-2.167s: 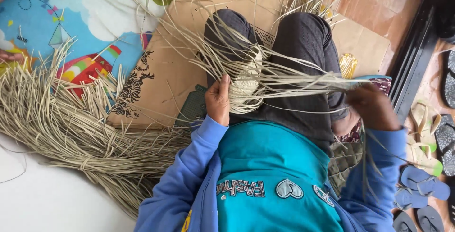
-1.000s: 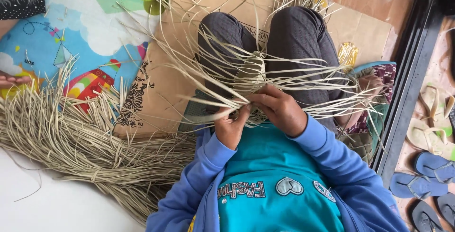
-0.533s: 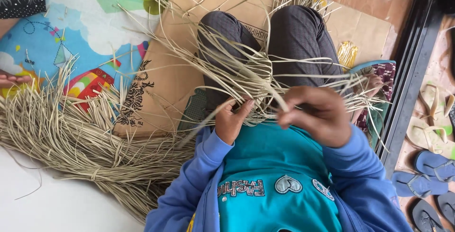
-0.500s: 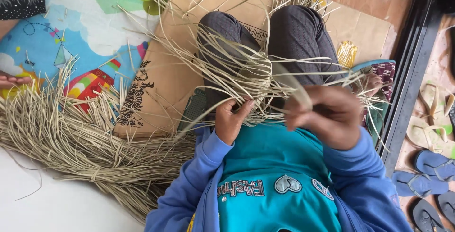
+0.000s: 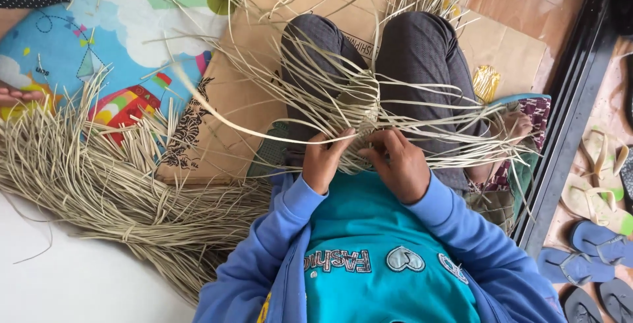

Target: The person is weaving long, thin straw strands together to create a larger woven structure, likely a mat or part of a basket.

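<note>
We sit on the floor with our knees (image 5: 422, 52) drawn up at twelve o'clock, and the woven piece (image 5: 359, 108) of pale straw rests in our lap between them. Loose strips fan out from it to every side, some reaching toward three o'clock, others toward nine.

Our left hand (image 5: 323, 161) grips the near edge of the woven piece, fingers curled around it, and pinches one long strip (image 5: 224, 122) that runs out toward ten o'clock in a shallow curve. Our right hand (image 5: 399, 164) sits just beside the left, its fingers bent and pressed onto the weave, holding down a few strips at its lower edge. The two hands are near each other but do not touch.

Under our legs lies a flat sheet of cardboard (image 5: 257, 13). At nine o'clock a thick bundle of straw (image 5: 99, 191) spreads across the floor, partly over a bright play mat (image 5: 72, 52) at eleven o'clock. Another person's fingers (image 5: 16, 95) show at the left edge of the view, on the mat.

At three o'clock a dark door track (image 5: 573, 98) runs along the floor, and beyond it several sandals (image 5: 593, 250) lie close together, down toward four o'clock.
</note>
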